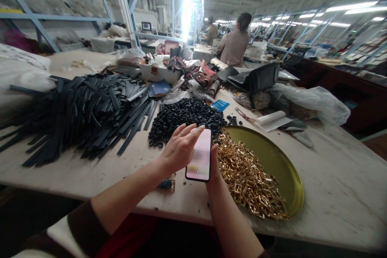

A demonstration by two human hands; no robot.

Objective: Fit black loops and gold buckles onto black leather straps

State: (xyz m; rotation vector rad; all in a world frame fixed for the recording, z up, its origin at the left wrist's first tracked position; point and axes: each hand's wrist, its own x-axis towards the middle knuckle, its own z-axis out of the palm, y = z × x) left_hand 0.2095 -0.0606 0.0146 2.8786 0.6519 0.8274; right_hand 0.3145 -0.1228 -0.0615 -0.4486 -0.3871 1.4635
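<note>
My right hand (215,165) grips a smartphone (200,157) from below, its lit screen facing up, held over the table's near part. My left hand (180,147) hovers over the phone's left edge with fingers stretched out, fingertips at the top of the screen. Just right of the phone is a round gold tray (278,161) heaped with small gold metal buckles (246,177). Behind the phone lies a pile of black rings (184,119). A small dark part with a gold piece (167,184) lies on the table under my left wrist.
A large heap of black leather strips (78,113) covers the left of the table (338,193). Boxes, bags, scissors (242,115) and paper clutter the back. A plastic bag (314,102) lies at the right. A person (234,44) sits at a far bench, facing away.
</note>
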